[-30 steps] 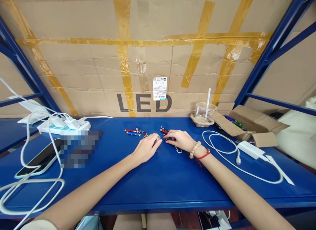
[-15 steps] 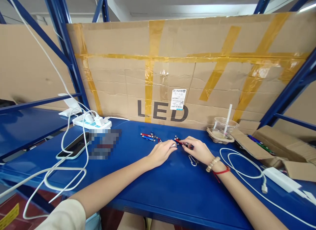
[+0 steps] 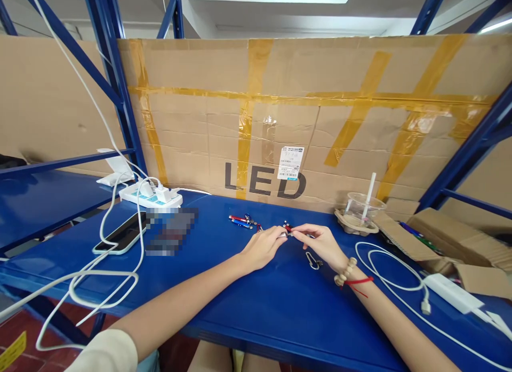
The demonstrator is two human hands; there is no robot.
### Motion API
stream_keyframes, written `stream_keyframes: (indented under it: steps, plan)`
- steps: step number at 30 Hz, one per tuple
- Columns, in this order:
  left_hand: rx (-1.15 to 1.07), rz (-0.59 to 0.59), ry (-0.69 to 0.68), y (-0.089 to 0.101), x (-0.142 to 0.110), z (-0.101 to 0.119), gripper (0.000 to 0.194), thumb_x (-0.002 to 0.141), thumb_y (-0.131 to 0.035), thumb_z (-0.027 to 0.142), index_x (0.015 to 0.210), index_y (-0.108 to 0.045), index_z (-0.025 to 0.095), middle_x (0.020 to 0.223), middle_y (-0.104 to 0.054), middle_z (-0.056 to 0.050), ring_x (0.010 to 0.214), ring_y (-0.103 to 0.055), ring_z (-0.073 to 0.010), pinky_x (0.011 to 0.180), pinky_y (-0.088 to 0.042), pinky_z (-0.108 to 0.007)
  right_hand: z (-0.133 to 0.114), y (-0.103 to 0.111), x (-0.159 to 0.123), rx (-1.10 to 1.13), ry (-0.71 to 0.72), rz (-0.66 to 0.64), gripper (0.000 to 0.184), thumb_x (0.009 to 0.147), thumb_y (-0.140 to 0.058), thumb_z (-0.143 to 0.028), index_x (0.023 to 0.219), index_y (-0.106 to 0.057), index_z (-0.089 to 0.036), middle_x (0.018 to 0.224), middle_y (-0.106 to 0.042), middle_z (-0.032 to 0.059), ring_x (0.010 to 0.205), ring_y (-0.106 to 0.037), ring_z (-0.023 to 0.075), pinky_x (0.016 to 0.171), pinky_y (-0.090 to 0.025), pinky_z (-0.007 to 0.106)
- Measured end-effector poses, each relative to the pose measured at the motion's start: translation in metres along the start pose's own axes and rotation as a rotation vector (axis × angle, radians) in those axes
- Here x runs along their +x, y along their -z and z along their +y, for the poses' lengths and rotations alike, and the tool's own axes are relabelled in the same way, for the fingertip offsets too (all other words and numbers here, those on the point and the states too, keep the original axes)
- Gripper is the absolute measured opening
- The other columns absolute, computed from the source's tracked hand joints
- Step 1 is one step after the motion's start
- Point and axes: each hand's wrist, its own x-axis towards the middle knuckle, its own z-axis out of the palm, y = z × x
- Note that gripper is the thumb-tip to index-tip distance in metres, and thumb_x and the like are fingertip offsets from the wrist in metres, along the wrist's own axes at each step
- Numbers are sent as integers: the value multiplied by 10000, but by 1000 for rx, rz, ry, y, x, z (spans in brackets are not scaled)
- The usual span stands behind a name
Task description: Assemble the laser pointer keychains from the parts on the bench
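Note:
My left hand (image 3: 264,248) is closed around a small silver-tipped metal piece (image 3: 284,234); the rest of it is hidden in the fingers. Just to the right, my right hand (image 3: 320,245) pinches at that tip, thumb and index finger together, on something too small to name. A red, dark-ended small item (image 3: 287,226) shows right behind the fingertips. Below my right hand a silver carabiner clip (image 3: 313,261) lies on the blue table (image 3: 256,302). Beyond my left hand lie a slim red rod (image 3: 237,218) and a slim blue rod (image 3: 242,223) with small metal parts.
Left are a phone (image 3: 124,234), a white power strip (image 3: 154,197) and looping white cables. On the right stand a plastic cup with a straw (image 3: 365,207) in a carton holder, an open cardboard box (image 3: 460,244) and a white adapter (image 3: 452,292). A large cardboard sheet (image 3: 200,132) closes off the back.
My right hand has shifted its grip: the dark red item between its fingers no longer shows there, and the fingertips now meet near the silver tip. My left hand stays almost in place.

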Motion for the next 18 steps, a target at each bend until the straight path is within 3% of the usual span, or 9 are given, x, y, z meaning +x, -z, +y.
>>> stream_keyframes:
  steps: [4,9,18]
  plan:
    - [-57,12,53,0,1,0,225,898,-281,323,1044,-423,226,991,-563,-10,872,-549,-139,759,-418,-256,-4,0,-1,1,21,-34,279,625,-661,-404,740,-680,-150,756,-641,65,583,-551,122,418,-469,205]
    - [-60,4,4,-2,3,-3,230,897,-289,318,1019,-460,223,971,-559,-12,876,-539,-132,774,-406,-249,-3,5,0,-56,88,-31,248,648,-649,-389,729,-677,-156,747,-634,50,573,-541,108,426,-461,193]
    - [-95,-43,42,-5,3,-4,173,885,-320,314,918,-454,209,914,-600,2,816,-565,-140,713,-414,-245,4,5,0,-72,87,-33,243,658,-647,-388,729,-668,-157,732,-644,50,584,-556,119,462,-446,211]
